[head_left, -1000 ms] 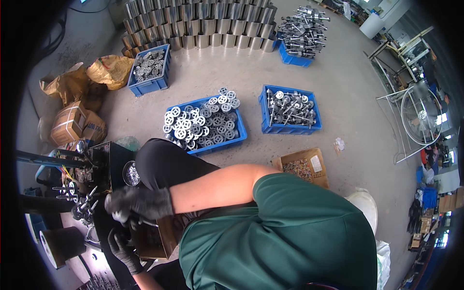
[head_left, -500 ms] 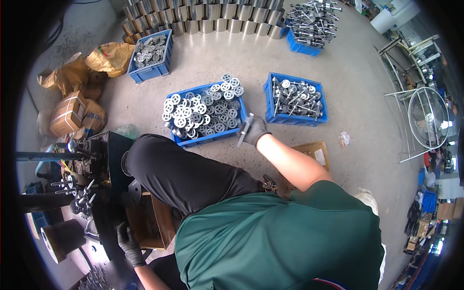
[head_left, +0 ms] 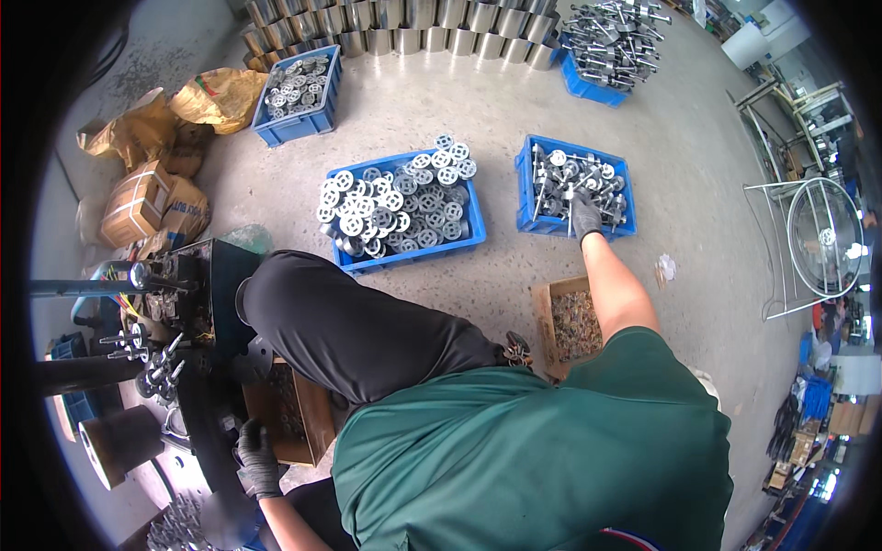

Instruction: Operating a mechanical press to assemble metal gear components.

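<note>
My right hand (head_left: 586, 217), in a dark grey glove, reaches over the near side of a blue crate (head_left: 551, 227) at the centre right. Its fingers are closed on a metal shaft with a disc (head_left: 571, 200), upright over the pile of similar shafts (head_left: 602, 174) in the crate. At the lower left, my left hand (head_left: 259, 462), gloved too, is beside the dark machine (head_left: 207, 409). Its fingers are stretched out, and nothing shows in them. Several shafts with discs (head_left: 158, 372) stand on the machine's left side.
A blue crate of loose round discs (head_left: 478, 223) stands in front of my knee. An open box of small parts (head_left: 546, 317) lies below my right forearm. Farther back are another crate of discs (head_left: 276, 131), a heaped crate of shafts (head_left: 588, 89) and rows of shiny metal cylinders (head_left: 420, 39).
My right hand has moved right from beside the disc crate to the shaft crate, carrying the shaft. My left hand has shifted only slightly. The view has shifted a little.
</note>
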`<state>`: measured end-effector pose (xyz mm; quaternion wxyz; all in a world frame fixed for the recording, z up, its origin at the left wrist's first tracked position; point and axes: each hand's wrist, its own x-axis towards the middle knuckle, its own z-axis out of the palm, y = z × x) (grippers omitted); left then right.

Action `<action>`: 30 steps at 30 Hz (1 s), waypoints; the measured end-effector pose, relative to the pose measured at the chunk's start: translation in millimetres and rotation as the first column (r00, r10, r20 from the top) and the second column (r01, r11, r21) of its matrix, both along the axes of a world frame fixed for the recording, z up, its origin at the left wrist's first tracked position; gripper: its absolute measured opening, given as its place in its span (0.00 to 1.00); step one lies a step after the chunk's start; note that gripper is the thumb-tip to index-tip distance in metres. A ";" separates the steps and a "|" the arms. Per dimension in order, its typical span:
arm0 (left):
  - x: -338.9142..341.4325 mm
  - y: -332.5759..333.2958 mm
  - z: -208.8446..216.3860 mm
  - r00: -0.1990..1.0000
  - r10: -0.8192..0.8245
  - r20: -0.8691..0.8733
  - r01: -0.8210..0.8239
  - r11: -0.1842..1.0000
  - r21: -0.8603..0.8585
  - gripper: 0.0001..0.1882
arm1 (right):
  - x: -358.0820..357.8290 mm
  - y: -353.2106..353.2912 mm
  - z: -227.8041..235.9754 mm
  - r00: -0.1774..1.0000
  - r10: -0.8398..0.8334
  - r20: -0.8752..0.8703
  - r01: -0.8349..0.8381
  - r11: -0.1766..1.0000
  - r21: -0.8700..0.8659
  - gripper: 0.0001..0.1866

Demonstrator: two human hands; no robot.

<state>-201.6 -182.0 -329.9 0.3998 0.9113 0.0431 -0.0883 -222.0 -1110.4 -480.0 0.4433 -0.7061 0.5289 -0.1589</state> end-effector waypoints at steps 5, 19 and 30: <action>12.3 -12.6 -20.3 0.997 -0.077 0.032 0.078 0.996 -0.032 0.15 | -36.5 -34.0 -59.3 0.576 0.507 -0.641 -0.669 0.743 -0.013 0.19; -16.9 -54.2 96.0 0.955 0.055 0.292 -0.074 0.996 0.055 0.14 | 125.5 268.9 74.3 0.510 0.859 0.051 -0.860 0.506 0.069 0.19; -72.4 -1.9 154.1 0.505 0.735 0.453 -0.409 0.666 -0.624 0.13 | 201.1 540.0 382.2 -0.593 0.802 0.068 -0.430 -0.244 -0.869 0.14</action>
